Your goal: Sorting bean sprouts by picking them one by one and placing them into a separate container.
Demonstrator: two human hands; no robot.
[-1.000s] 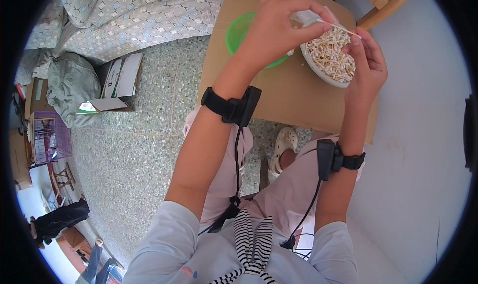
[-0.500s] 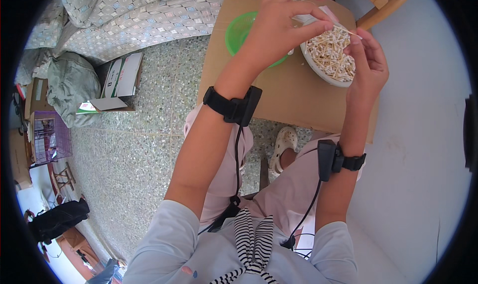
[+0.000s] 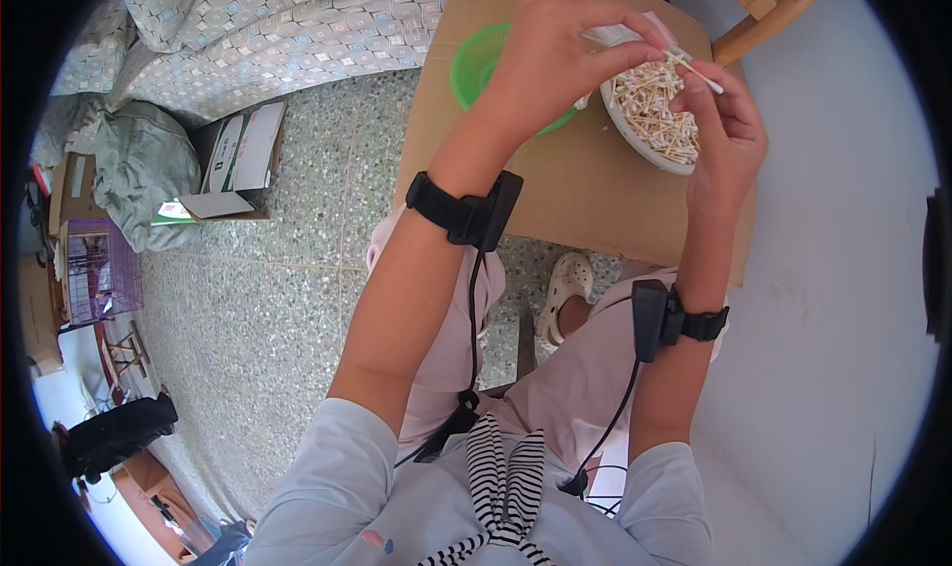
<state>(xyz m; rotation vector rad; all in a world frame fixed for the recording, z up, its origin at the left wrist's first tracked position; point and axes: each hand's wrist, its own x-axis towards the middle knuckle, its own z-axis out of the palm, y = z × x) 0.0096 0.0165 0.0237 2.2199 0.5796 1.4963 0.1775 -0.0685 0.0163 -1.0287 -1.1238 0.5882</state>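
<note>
Over the far right of the cardboard-topped surface, both of my hands meet at a thin cotton swab (image 3: 706, 77). My left hand (image 3: 570, 45) pinches its left end between thumb and forefinger, the other fingers raised and apart. My right hand (image 3: 732, 120) has its thumb and bent forefinger closed on the same swab, whose white tip points down to the right. Beneath them stands a white bowl (image 3: 650, 156) heaped with loose cotton swabs (image 3: 650, 105), partly covered by my right hand. A green plastic bowl (image 3: 474, 65) sits behind my left wrist, mostly hidden.
The brown cardboard (image 3: 585, 194) covers the work surface. A white wall (image 3: 833, 219) rises close on the right, and a wooden chair (image 3: 744, 30) stands at the far right. Patterned cloth (image 3: 288, 45) hangs at the far left. Cables run from both wrist straps.
My right hand has shifted slightly left and down. The swab now tilts more steeply, and its white tip shows beyond my right fingers. My left hand has barely moved.
</note>
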